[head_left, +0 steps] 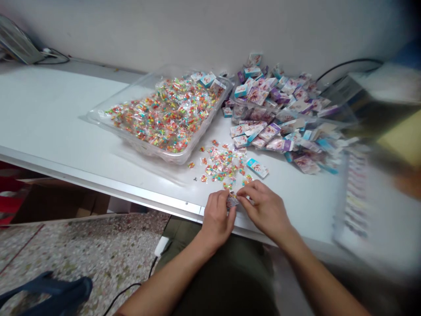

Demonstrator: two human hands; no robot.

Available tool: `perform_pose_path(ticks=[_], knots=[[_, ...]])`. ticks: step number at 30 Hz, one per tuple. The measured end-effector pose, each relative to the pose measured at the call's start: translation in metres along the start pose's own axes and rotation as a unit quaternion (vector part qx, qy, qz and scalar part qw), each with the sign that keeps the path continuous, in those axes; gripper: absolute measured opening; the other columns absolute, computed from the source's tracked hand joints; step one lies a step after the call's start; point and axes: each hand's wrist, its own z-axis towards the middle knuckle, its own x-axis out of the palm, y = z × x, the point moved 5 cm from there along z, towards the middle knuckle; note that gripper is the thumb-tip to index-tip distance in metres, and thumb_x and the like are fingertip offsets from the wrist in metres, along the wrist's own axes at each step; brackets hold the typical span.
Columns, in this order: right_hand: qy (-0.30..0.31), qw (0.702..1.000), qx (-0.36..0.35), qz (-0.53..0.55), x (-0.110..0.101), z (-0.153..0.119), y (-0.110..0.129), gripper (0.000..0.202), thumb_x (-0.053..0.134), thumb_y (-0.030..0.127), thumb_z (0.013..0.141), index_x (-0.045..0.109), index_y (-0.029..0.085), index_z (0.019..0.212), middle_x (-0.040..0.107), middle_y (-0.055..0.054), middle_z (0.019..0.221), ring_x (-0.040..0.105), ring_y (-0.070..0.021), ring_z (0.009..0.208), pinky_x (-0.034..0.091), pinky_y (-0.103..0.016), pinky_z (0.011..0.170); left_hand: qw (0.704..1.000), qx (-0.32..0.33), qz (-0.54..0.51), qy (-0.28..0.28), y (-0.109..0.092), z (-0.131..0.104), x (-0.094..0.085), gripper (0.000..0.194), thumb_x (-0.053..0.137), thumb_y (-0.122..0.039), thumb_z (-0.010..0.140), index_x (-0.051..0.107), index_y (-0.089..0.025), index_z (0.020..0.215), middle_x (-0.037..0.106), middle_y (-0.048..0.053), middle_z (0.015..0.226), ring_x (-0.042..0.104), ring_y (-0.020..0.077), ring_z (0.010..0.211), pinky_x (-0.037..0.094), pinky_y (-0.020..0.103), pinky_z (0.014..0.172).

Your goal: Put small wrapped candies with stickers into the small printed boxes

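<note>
At the table's front edge my left hand (217,217) is closed around a small printed box (232,201). My right hand (263,206) pinches at the top of that box with thumb and forefinger; whatever lies between those fingertips is too small to make out. Just beyond both hands lies a loose pile of small clear packets (223,164) with colourful beads or candies inside. A single blue and white box (258,167) rests flat to the right of the pile.
A clear plastic tub (179,157) full of colourful packets stands behind to the left. Many small boxes (272,131) are heaped at the back right, partly in another clear tub. Further right lies a blurred tray (357,193) with rows of items. An open cardboard box (59,204) sits below the table.
</note>
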Motion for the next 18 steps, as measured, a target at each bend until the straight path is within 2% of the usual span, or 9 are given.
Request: perform_pose_path(ticks=[3,6,7,9,11,13,15,16,18], knots=[[-0.010,1.000,0.027,-0.007,0.001,0.004,-0.001,0.012,0.057,0.026,0.085,0.066,0.022,0.092,0.065,-0.005,0.098,0.063,-0.0206,0.089,0.045,-0.030,0.072,1.000,0.009,-0.005,-0.010,0.001,-0.002,0.001,0.036,0.056,-0.016,0.087,0.046,-0.014,0.122,0.062,0.014,0.104,0.059,0.0249,0.099,0.054,0.039,0.083],[0.032,0.997,0.062,0.016,0.003,0.015,-0.008,0.030,0.061,0.029,0.080,0.061,0.021,0.109,0.066,-0.006,0.102,0.062,-0.0197,0.083,0.044,-0.029,0.070,1.000,0.015,-0.012,-0.022,0.003,-0.006,0.002,0.037,0.056,-0.016,0.087,0.047,-0.014,0.123,0.062,0.014,0.104,0.060,0.0242,0.099,0.054,0.038,0.084],[0.068,0.995,0.062,0.029,0.006,0.019,-0.009,0.029,0.061,0.031,0.079,0.062,0.020,0.106,0.067,-0.005,0.097,0.061,-0.0189,0.079,0.043,-0.028,0.068,0.999,0.018,-0.016,-0.027,0.003,-0.007,0.002,0.038,0.056,-0.016,0.087,0.047,-0.013,0.124,0.063,0.014,0.104,0.059,0.0241,0.099,0.054,0.039,0.084],[0.146,0.986,0.046,0.060,0.010,0.024,-0.008,0.015,0.058,0.031,0.080,0.065,0.020,0.087,0.067,-0.002,0.079,0.059,-0.0172,0.070,0.040,-0.026,0.062,0.999,0.021,-0.018,-0.026,0.001,-0.008,-0.002,0.040,0.056,-0.016,0.087,0.048,-0.012,0.125,0.061,0.016,0.111,0.058,0.0253,0.104,0.052,0.041,0.088],[0.184,0.978,0.025,0.091,0.012,0.026,-0.004,0.015,0.054,0.028,0.081,0.064,0.020,0.073,0.064,0.000,0.066,0.058,-0.0163,0.065,0.037,-0.025,0.059,1.000,0.004,-0.020,-0.009,0.000,-0.008,-0.009,0.041,0.058,-0.019,0.085,0.052,-0.014,0.125,0.059,0.018,0.121,0.056,0.0279,0.110,0.049,0.046,0.092],[0.186,0.976,0.017,0.113,0.011,0.025,0.002,0.016,0.052,0.024,0.081,0.064,0.020,0.071,0.063,0.001,0.060,0.057,-0.0151,0.060,0.035,-0.024,0.056,0.996,-0.054,-0.068,0.021,0.003,-0.004,-0.018,0.033,0.058,-0.023,0.086,0.060,-0.017,0.118,0.058,0.016,0.125,0.057,0.0277,0.110,0.048,0.046,0.093],[0.187,0.975,0.012,0.119,0.013,0.023,0.008,0.015,0.054,0.022,0.081,0.065,0.020,0.072,0.061,0.002,0.056,0.055,-0.0139,0.056,0.033,-0.023,0.054,0.971,-0.155,-0.171,0.062,0.013,0.001,-0.024,0.023,0.056,-0.028,0.088,0.066,-0.018,0.106,0.066,0.012,0.112,0.063,0.0224,0.097,0.052,0.037,0.084],[0.188,0.975,0.007,0.117,0.013,0.021,0.012,0.015,0.055,0.022,0.081,0.066,0.019,0.072,0.061,0.002,0.055,0.054,-0.0135,0.055,0.033,-0.023,0.054,0.946,-0.213,-0.228,0.090,0.019,0.004,-0.024,0.021,0.057,-0.032,0.089,0.068,-0.017,0.099,0.069,0.010,0.100,0.065,0.0192,0.085,0.053,0.032,0.075],[0.186,0.976,0.002,0.115,0.016,0.019,0.017,0.016,0.056,0.022,0.082,0.066,0.019,0.070,0.061,0.002,0.054,0.053,-0.0127,0.054,0.032,-0.023,0.053,0.878,-0.316,-0.328,0.151,0.030,0.008,-0.022,0.024,0.065,-0.039,0.082,0.067,-0.016,0.088,0.068,0.004,0.074,0.062,0.0141,0.063,0.050,0.025,0.059]])
